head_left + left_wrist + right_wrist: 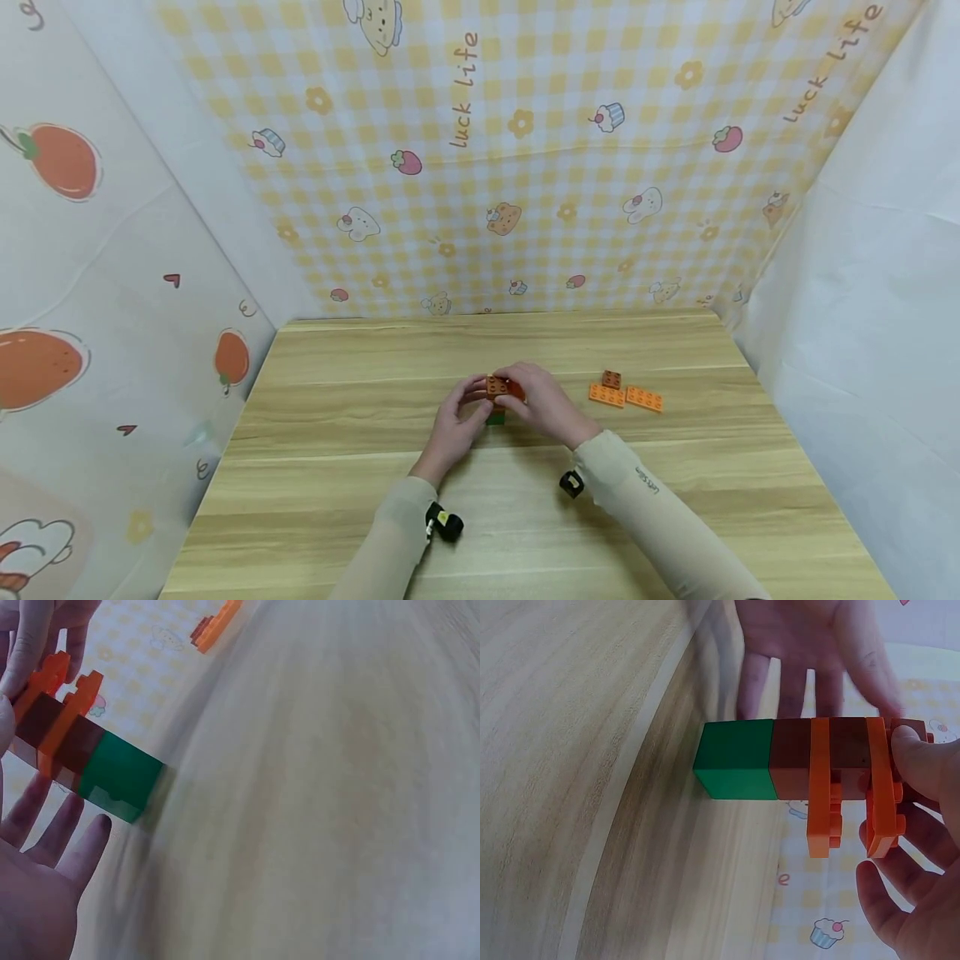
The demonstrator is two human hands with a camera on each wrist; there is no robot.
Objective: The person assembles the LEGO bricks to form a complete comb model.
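head view: two hands on a brick stack

head view shows both hands meeting at mid-counter around a stack of toy bricks. the stack stands on the wood with a green brick at the bottom, brown bricks above it and orange plates between and on top. the right hand curls its thumb and fingers round the top of the stack, its grip clamped there, as the right wrist view shows. the left hand sits at the stack's 9 o'clock side; in the left wrist view its fingers lie straight and spread beside the bricks, grip apart, and whether they touch the stack cannot be told. at 3 o'clock of the stack, well apart, lie two orange plates side by side, with a small brown brick on the left one.
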